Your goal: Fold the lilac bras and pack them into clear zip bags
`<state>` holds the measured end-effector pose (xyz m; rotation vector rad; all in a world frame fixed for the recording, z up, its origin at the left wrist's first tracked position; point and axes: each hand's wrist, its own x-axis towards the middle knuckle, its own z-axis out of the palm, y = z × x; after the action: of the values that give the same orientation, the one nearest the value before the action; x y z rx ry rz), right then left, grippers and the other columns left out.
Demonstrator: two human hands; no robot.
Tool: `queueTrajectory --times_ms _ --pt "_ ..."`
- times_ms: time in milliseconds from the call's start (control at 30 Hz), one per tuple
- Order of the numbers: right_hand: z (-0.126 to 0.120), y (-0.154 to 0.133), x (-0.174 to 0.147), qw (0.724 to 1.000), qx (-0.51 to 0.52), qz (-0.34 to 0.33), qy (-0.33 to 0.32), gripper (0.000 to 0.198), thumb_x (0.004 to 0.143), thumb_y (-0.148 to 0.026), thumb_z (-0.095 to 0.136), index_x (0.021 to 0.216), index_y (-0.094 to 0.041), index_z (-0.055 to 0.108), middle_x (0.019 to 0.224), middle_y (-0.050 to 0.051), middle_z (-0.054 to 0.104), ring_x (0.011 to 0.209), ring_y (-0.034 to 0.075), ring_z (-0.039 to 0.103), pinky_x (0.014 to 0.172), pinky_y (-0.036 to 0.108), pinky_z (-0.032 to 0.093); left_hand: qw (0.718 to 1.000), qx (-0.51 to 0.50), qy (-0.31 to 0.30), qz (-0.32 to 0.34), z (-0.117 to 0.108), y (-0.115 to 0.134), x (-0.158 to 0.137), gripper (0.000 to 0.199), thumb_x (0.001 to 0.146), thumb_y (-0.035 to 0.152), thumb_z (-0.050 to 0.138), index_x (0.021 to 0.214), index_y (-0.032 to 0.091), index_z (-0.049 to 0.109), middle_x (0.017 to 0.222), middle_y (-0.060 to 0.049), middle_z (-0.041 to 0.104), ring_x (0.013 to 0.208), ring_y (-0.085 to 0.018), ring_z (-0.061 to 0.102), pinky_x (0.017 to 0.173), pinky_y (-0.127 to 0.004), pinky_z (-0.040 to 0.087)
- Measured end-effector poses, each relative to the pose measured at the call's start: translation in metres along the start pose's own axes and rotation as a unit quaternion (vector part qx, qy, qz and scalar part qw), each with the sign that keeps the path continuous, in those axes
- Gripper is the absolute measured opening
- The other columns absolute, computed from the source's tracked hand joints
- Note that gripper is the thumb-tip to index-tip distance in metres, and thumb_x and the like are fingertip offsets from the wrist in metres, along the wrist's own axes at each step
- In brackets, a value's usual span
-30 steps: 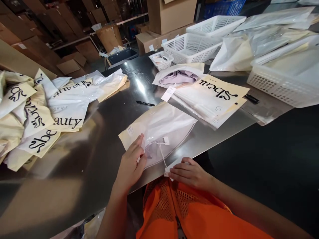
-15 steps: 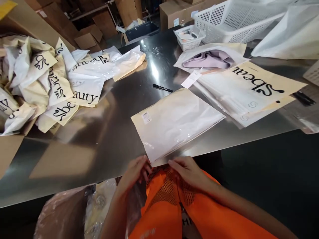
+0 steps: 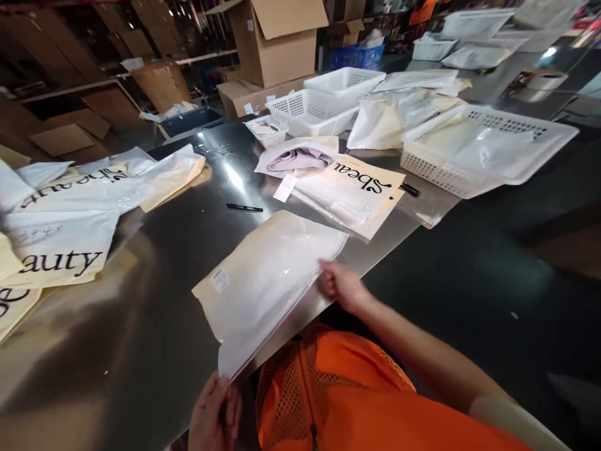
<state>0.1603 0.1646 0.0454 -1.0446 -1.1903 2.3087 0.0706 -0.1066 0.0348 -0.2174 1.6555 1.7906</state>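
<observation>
A flat white plastic mailer bag (image 3: 277,269) with a cream edge and a small barcode label (image 3: 220,280) lies at the table's front edge. My right hand (image 3: 345,287) is closed, its curled fingers pinching the bag's right corner. At the near left corner, my left hand (image 3: 216,407) also pinches the bag between thumb and fingers. Behind the bag lies a black marker pen (image 3: 244,207). To the right of the pen rests a bag with folded lilac fabric (image 3: 300,158) inside and a white tag (image 3: 285,187) hanging from it.
Printed cream bags (image 3: 357,191) are stacked to the right, a second black pen (image 3: 410,189) beside them. White perforated baskets (image 3: 451,163) stand along the back and right. A heap of printed bags (image 3: 70,232) covers the left. Cardboard boxes (image 3: 286,56) stand beyond the steel table (image 3: 154,326).
The view has swung to the right. Both hands have moved from the bag's near edge apart to its two corners and now grip it, with the right side slightly lifted.
</observation>
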Motion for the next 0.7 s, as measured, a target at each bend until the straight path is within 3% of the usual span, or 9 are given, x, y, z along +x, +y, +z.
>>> queueTrajectory --times_ms 133,267,400,467,567,700 --pt "-0.046 -0.028 0.019 0.992 0.06 -0.031 0.103 0.054 0.066 -0.051 0.075 0.054 -0.022 0.03 0.043 -0.008 0.03 0.037 0.005 0.028 0.033 0.019 0.025 0.999 -0.005 -0.028 -0.026 -0.005 -0.024 0.002 0.056 0.061 0.062 0.077 0.047 0.018 0.045 0.033 0.005 0.034 0.028 -0.006 0.025 0.032 -0.02 0.014" --pt "-0.055 -0.034 0.022 0.98 0.102 -0.059 0.159 0.053 0.068 -0.047 0.075 0.056 -0.022 0.03 0.043 -0.006 0.034 0.039 0.007 0.033 0.034 0.019 0.03 0.992 0.048 -0.101 -0.066 -0.005 -0.051 0.001 0.053 0.061 0.063 0.075 0.049 0.016 0.054 0.031 0.004 0.034 0.03 -0.006 0.025 0.04 -0.022 0.015" --pt "-0.054 -0.039 0.029 0.968 0.131 -0.071 0.2 0.048 0.078 -0.044 0.069 0.059 -0.021 0.031 0.045 -0.006 0.037 0.039 0.006 0.037 0.036 0.017 0.036 0.985 0.09 -0.12 -0.087 0.003 -0.058 -0.007 0.056 0.055 0.068 0.077 0.052 0.016 0.056 0.038 0.003 0.04 0.036 -0.007 0.029 0.046 -0.025 0.016" --pt "-0.05 -0.037 0.027 0.972 0.128 -0.057 0.187 0.042 0.082 -0.046 0.065 0.063 -0.02 0.038 0.05 -0.005 0.044 0.042 0.008 0.045 0.039 0.018 0.043 0.982 0.11 -0.124 -0.088 0.014 -0.056 -0.012 0.055 0.058 0.069 0.074 0.054 0.017 0.055 0.042 0.003 0.041 0.04 -0.008 0.03 0.047 -0.026 0.017" --pt "-0.042 -0.024 0.011 0.991 0.061 0.01 0.117 0.034 0.079 -0.047 0.069 0.08 -0.02 0.049 0.066 -0.001 0.057 0.053 0.014 0.06 0.046 0.025 0.055 0.971 0.15 -0.156 -0.098 0.033 -0.054 -0.015 0.054 0.062 0.068 0.07 0.052 0.019 0.052 0.046 0.002 0.039 0.046 -0.01 0.03 0.05 -0.028 0.02" --pt "-0.037 -0.008 -0.013 0.993 -0.051 0.088 0.055 0.06 0.07 -0.046 0.08 0.116 -0.027 0.045 0.082 0.0 0.066 0.061 0.019 0.068 0.053 0.031 0.06 0.966 0.165 -0.16 -0.121 0.044 -0.059 -0.016 0.057 0.056 0.068 0.074 0.045 0.018 0.047 0.045 0.003 0.032 0.047 -0.009 0.025 0.051 -0.03 0.017"
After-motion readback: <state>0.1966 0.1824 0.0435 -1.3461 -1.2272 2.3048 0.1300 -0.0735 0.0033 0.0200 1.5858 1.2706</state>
